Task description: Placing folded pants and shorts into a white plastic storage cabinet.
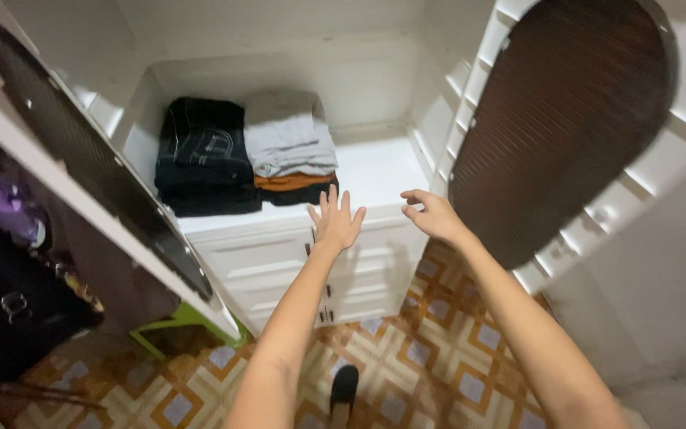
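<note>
- White wardrobe (295, 48) fills the view from above, both its doors swung wide; the right door (565, 119) carries a dark brown arched panel, the left door (89, 151) a dark panel too.
- Below it lies a tiled floor (430, 365) in orange, cream and pale blue squares, with one dark-socked foot (344, 388) on it.
- Inside, a white shelf (379, 171) sits above a bank of drawers (279, 270); its right half is bare.
- On the shelf's left half stand two piles of folded clothes: a black stack (202, 155) toward the left wall, and just beside it a grey stack (287, 139) resting on orange and dark garments.
- Judging by this, some folded clothes are already stored and room is left along the right edge.
- Left hand (337, 220) is spread flat, fingers open, holding nothing, over the shelf's front edge just before the grey stack.
- Right hand (432, 213) hovers near the shelf's front right corner, fingers loosely curled and empty.
</note>
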